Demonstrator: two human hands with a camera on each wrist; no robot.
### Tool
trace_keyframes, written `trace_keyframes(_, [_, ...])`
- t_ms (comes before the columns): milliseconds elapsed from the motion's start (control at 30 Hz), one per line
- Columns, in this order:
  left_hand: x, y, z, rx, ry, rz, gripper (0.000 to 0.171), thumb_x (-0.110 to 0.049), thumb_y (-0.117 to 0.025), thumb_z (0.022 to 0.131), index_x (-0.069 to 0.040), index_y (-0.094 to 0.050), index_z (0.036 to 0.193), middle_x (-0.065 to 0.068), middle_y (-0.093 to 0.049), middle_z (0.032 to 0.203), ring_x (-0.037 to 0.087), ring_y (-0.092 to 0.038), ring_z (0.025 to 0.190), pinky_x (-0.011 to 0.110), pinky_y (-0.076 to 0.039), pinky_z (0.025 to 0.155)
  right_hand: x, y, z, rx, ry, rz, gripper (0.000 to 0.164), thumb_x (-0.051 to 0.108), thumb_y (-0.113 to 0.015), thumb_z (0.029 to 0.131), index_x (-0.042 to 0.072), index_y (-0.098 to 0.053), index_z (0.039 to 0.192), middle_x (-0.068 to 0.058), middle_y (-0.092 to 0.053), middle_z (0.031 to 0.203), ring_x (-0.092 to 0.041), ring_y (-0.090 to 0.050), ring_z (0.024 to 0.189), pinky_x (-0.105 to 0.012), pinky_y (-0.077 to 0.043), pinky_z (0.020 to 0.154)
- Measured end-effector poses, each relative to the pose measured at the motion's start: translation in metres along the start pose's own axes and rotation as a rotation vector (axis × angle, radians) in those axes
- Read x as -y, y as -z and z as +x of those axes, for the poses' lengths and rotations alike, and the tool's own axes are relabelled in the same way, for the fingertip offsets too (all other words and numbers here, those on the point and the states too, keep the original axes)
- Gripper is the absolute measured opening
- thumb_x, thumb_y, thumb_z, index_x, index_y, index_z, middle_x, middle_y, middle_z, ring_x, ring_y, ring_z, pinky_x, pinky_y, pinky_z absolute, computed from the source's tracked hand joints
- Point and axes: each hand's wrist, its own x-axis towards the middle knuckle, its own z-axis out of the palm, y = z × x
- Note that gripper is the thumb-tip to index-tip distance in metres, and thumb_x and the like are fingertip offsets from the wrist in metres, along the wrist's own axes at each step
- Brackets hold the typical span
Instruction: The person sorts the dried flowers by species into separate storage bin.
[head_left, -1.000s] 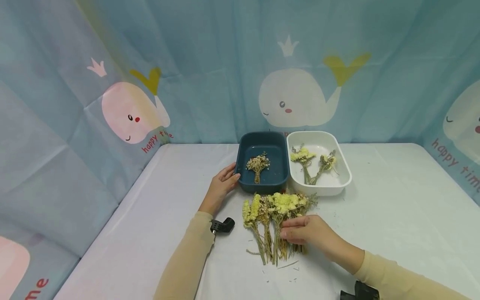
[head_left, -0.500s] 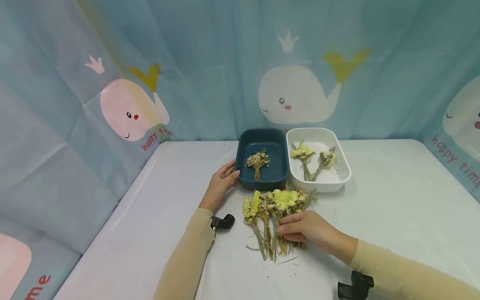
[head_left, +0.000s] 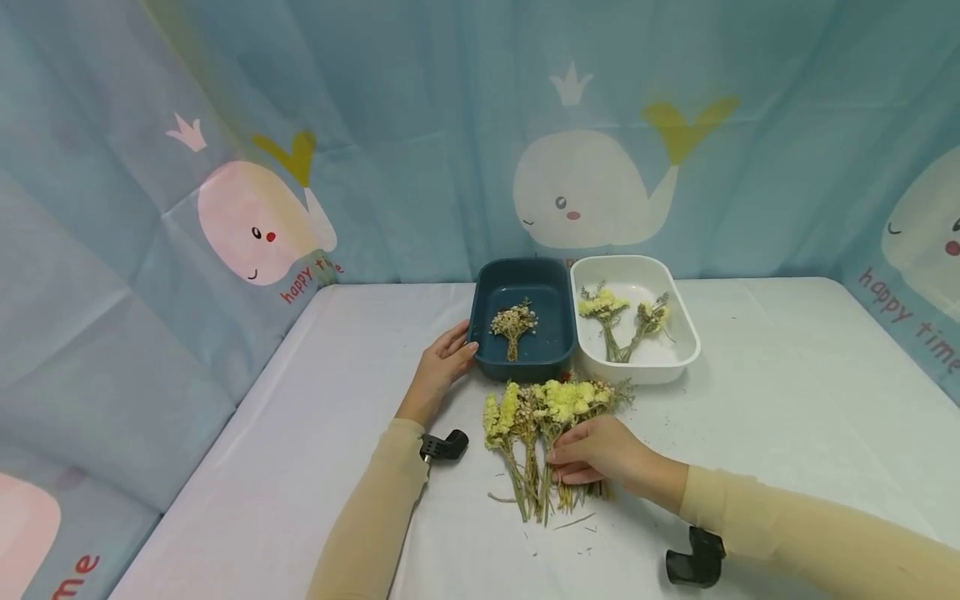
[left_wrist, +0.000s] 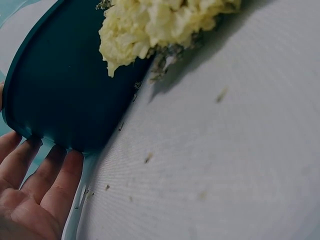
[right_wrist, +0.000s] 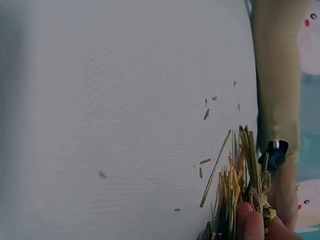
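Observation:
My left hand (head_left: pixel 438 371) rests against the left wall of a dark blue tray (head_left: pixel 525 372); in the left wrist view its fairly straight fingers (left_wrist: pixel 62 182) touch the tray's side. A row of dried flower bunches lies on the table in front of the trays. My right hand (head_left: pixel 603 454) reaches into this row and pinches the stems of a yellow-headed dried flower bunch (head_left: pixel 564 400). In the right wrist view the cut stem ends (right_wrist: pixel 254 155) stick out past the fingertips (right_wrist: pixel 253 225). Part of the grip is hidden behind the hand.
Inside the blue tray lies a small beige dried bunch (head_left: pixel 513 323). The white tray (head_left: pixel 641 375) beside it holds two yellowish bunches (head_left: pixel 604 308). Stem bits (head_left: pixel 576 522) are scattered on the white tablecloth (head_left: pixel 787 400). A printed whale curtain (head_left: pixel 435 167) stands behind.
My right hand has shifted slightly left along the row, its wrist moving up and left, with the fingers now round the bunch's stems. The left hand stays at the blue tray.

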Motion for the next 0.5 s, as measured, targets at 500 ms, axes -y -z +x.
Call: trace_keyframes(500, [-0.018, -0.002, -0.011, 0.033, 0.019, -0.024, 0.058, -0.021, -0.063, 0.1, -0.017, -0.04, 0.153, 0.006, -0.042, 0.158, 0.025, -0.048, 0.14, 0.043, -0.041, 0.115, 0.002, 0.0, 0.002, -0.02, -0.027, -0.001, 0.02, 0.009, -0.069, 0.093, -0.008, -0.071, 0.102, -0.008, -0.075, 0.077, -0.013, -0.074, 0.069, -0.026, -0.062, 0.067])
